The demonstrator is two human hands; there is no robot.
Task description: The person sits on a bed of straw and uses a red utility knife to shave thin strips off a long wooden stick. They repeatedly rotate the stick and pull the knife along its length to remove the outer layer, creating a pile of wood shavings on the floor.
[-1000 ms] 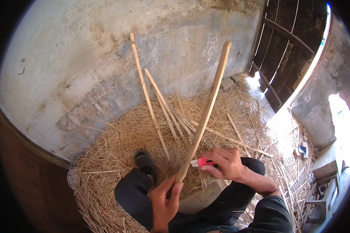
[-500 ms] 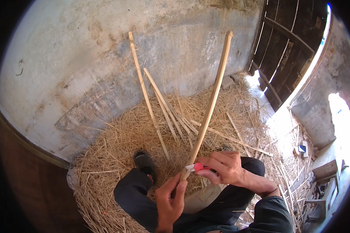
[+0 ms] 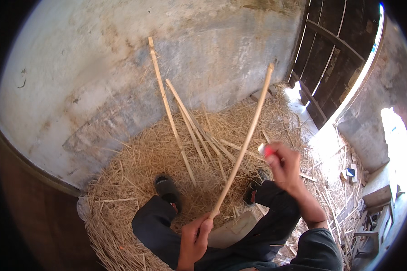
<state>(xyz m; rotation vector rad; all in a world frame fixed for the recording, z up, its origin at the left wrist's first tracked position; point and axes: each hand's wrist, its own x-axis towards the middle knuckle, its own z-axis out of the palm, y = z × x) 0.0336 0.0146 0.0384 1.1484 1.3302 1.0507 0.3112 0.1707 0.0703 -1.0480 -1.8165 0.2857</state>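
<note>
A long, slightly bent bamboo stick (image 3: 242,151) slants up and to the right, its far end in front of the wall. My left hand (image 3: 196,235) is closed round its lower end, low between my knees. To the right of the stick and apart from it, my right hand (image 3: 286,166) is raised and closed on a knife with a red handle (image 3: 268,151). Its short pale blade points up and left, blurred by motion. Most of the handle is hidden in my fingers.
Several pale bamboo strips (image 3: 168,110) lean on the stained wall (image 3: 203,58) or lie on the shavings (image 3: 122,203). Dark slippers (image 3: 167,189) are on my feet. A slatted wooden door (image 3: 334,49) stands far right, above a small blue-and-white object (image 3: 351,172).
The knife has left the stick near my left hand and moved up and right with my right hand. The stick now looks rounder, its far end lower, as if turned in my left hand.
</note>
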